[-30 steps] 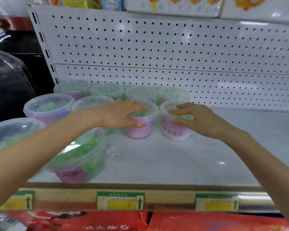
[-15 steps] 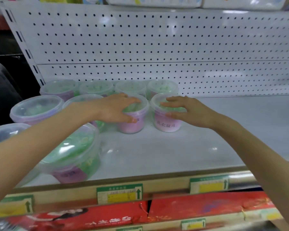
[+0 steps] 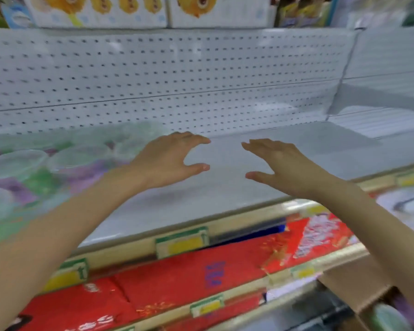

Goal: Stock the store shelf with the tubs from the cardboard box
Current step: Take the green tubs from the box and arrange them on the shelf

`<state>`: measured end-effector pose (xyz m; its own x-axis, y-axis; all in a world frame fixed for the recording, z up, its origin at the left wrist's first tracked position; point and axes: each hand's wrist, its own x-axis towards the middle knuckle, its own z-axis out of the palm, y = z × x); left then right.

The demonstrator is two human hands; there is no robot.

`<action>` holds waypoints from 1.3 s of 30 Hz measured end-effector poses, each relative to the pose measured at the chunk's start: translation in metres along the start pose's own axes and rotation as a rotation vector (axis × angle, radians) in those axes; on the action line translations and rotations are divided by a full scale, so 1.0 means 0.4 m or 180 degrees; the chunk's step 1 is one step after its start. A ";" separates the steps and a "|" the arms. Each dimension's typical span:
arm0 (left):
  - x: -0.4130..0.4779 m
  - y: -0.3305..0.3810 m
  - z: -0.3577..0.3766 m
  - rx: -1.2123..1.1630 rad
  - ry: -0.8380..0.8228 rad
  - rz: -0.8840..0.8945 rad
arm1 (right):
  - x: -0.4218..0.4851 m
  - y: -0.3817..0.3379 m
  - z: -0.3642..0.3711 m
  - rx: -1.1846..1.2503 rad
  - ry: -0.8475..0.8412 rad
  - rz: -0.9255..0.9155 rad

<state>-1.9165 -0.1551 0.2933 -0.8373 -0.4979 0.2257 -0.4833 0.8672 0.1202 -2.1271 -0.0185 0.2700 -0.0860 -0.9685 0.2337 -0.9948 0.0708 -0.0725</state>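
Head view: left hand and right hand hover apart over the white shelf, fingers spread and released, holding nothing. Blurred tubs stand clustered at the shelf's left end. The cardboard box sits at lower right.

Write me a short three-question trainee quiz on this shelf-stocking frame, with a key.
1. True or false: the left hand grips one of the tubs.
2. The right hand is: A) pinching a price tag; B) open above the shelf, holding nothing; C) pressing down on a lid.
3. On which side of the shelf do the tubs stand?

Key: 1 false, it is open and holds nothing; 2 B; 3 the left side.
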 end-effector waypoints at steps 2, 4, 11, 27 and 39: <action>0.054 0.135 0.054 -0.0086 0.0057 0.0232 | -0.113 0.093 -0.015 -0.0197 0.0019 0.0211; 0.104 0.275 0.119 -0.0133 0.0144 0.0527 | -0.230 0.179 -0.020 -0.0369 0.0114 0.0378; 0.203 0.701 0.383 -0.0306 0.0076 0.1542 | -0.637 0.466 0.040 -0.0625 -0.0350 0.1395; 0.310 1.173 1.018 -0.0633 -0.1134 0.2144 | -1.140 0.797 0.414 0.0348 -0.0939 0.3449; 0.329 1.224 1.575 -0.1222 -0.2311 0.0833 | -1.291 0.946 0.973 0.2341 -0.0830 0.5303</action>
<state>-2.4242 0.1986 -0.2273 -0.9291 -0.0501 -0.3663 -0.2415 0.8324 0.4988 -2.4385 0.4153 -0.2556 -0.7599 -0.0239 -0.6496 0.3320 0.8449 -0.4195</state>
